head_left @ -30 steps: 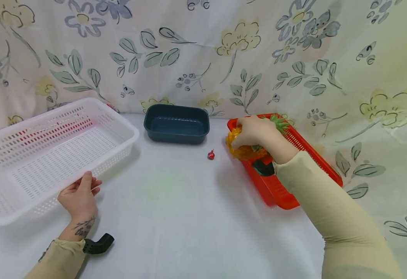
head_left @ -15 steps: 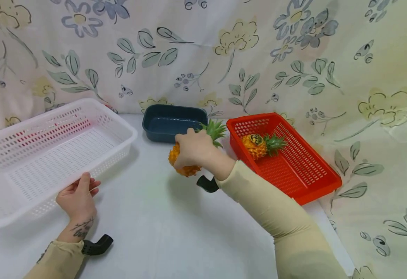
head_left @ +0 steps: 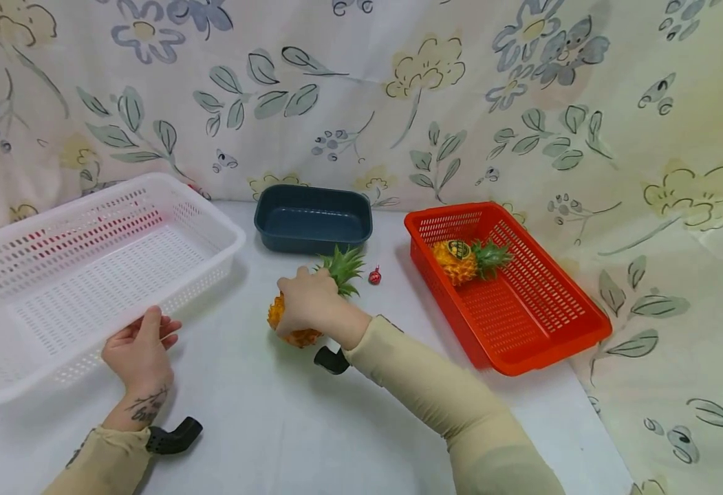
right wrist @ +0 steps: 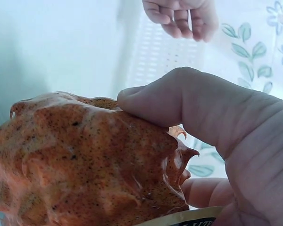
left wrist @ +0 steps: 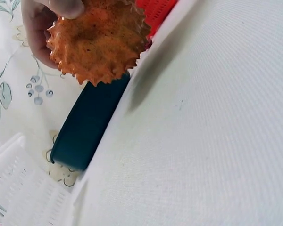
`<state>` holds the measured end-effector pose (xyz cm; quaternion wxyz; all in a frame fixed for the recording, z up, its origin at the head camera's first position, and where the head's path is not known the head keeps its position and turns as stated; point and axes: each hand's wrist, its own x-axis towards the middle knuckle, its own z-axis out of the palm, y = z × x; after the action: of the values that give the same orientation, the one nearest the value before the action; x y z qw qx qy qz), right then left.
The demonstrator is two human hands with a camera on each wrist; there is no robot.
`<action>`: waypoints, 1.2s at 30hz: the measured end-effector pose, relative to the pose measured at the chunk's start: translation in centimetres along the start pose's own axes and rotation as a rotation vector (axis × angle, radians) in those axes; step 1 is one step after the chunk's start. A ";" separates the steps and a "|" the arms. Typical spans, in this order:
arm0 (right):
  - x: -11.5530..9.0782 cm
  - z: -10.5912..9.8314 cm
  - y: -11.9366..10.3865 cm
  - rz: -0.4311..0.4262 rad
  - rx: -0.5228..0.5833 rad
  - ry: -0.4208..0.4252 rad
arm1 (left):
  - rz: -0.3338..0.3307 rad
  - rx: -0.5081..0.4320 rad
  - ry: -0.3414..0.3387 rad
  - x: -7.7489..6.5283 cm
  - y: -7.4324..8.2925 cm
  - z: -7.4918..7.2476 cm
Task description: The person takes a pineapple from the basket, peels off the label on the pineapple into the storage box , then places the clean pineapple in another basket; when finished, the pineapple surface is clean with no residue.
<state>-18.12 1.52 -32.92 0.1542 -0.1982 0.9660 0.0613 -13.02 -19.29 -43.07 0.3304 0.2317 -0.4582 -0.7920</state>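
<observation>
My right hand [head_left: 311, 306] grips an orange pineapple with a spiky green crown [head_left: 341, 268] from above, over the middle of the white table. Its bumpy orange body [right wrist: 85, 160] fills much of the right wrist view, with the thumb across it and part of a dark label at the bottom. The left wrist view shows the base of this pineapple [left wrist: 101, 40] apart from the table. My left hand [head_left: 141, 350] rests by the near rim of the white perforated basket [head_left: 212, 265], its fingers loosely bent.
A red basket [head_left: 454, 326] at the right holds another pineapple [head_left: 457, 265] with a black round label. At the back stands a dark blue rectangular bin [head_left: 311, 240]. A small red ball with a stem [head_left: 375, 276] lies near it. A floral cloth [head_left: 361, 103] hangs behind.
My right hand has lifted one pineapple out of the red basket and carried it left and nearer to me. The other pineapple stays in the basket. My left hand has hardly moved.
</observation>
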 end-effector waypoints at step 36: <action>0.7 1.5 -1.7 0.109 0.047 0.054 | -0.140 0.862 -1.040 -6.6 -1.1 2.5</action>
<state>-17.61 -0.05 -34.62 0.1289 -0.1431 0.9804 0.0415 -10.66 -12.59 -42.46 -0.1070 -0.0392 -0.8161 -0.5665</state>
